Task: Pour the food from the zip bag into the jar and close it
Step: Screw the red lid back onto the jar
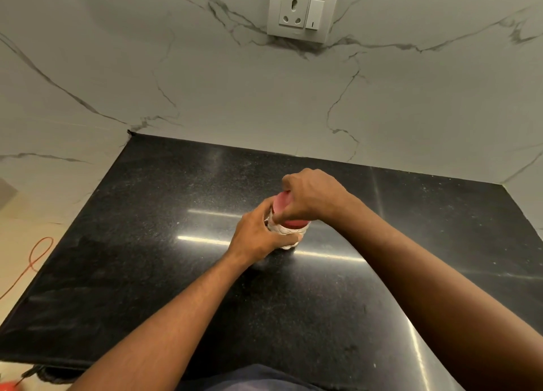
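A clear faceted jar [286,234] stands upright in the middle of the black counter [164,261]. My left hand [258,233] wraps around its body from the left. A red lid [283,200] sits on top of the jar, and my right hand [311,196] grips it from above and from the right. Both hands hide most of the jar, so its contents cannot be made out. No zip bag is in view.
A white marble wall with a socket and switch plate [302,10] rises behind the counter. At the left, below the counter edge, an orange cord [35,258] lies on the pale floor. A red object [6,386] shows at the bottom left corner.
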Motion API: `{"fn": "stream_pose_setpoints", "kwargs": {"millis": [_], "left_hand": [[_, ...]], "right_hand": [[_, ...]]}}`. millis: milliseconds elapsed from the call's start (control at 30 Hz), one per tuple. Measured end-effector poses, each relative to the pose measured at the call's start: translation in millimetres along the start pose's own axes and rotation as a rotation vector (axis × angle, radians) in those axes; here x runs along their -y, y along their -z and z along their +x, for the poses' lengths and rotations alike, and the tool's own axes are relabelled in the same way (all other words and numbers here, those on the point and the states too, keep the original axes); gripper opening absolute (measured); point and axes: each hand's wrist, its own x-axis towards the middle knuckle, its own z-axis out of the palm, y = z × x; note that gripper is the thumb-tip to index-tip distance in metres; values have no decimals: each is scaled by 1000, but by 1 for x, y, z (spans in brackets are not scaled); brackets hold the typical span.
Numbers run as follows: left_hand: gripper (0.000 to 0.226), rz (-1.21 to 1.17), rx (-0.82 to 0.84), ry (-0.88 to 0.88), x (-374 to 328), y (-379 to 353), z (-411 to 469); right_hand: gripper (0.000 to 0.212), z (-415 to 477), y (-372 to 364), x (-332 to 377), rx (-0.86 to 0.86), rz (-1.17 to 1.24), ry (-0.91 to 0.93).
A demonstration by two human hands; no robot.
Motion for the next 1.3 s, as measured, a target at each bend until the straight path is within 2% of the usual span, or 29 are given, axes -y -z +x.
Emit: {"fn": "stream_pose_setpoints", "kwargs": {"millis": [133,233,300,333,400,467,567,633,733,800,867,933,1000,1033,1167,1233,1300], "left_hand": [[85,-20,10,4,1,0,0],[81,-14,26,-21,2,1,1],[84,-27,25,-24,2,2,2],[88,-22,21,-21,2,2,2],[95,-3,17,-17,2,2,2],[95,-1,14,-27,3,1,2],[95,-3,12,-33,1,2,1],[87,-7,5,-18,1,2,1],[80,-19,9,10,0,2,0],[79,-15,16,2,0,3,-1],[81,-15,25,-17,0,3,0],[83,-18,24,-33,1,3,2],[89,-2,23,-46,1,3,2],[92,2,21,-51,1,3,1],[96,-8,1,-62,1,2,1],[92,-2,-6,-54,0,2,0],[86,-7,-8,-41,-1,3,0]], "right_hand": [[82,2,-2,4,-79,-143,-161],[71,2,3,3,-108,-198,-147],[49,0,9,-3,20,-12,17],[50,-3,14,-4,135,89,111],[72,-11,16,-4,278,115,230],[79,-14,10,-2,204,23,259],[71,-11,0,-6,31,25,240],[68,-7,-4,-6,-33,49,105],[79,-4,-16,0,-88,6,-131],[82,-2,-17,2,-98,-90,-181],[82,-3,-12,-5,-78,-121,-121],[72,-6,-6,-15,49,18,69],[87,-13,-1,-19,175,77,220],[91,-15,-1,-19,170,45,243],[83,-14,-5,-22,-4,38,193],[73,-12,-7,-16,-62,14,79],[76,-10,-12,-7,-122,-65,-46]]}}
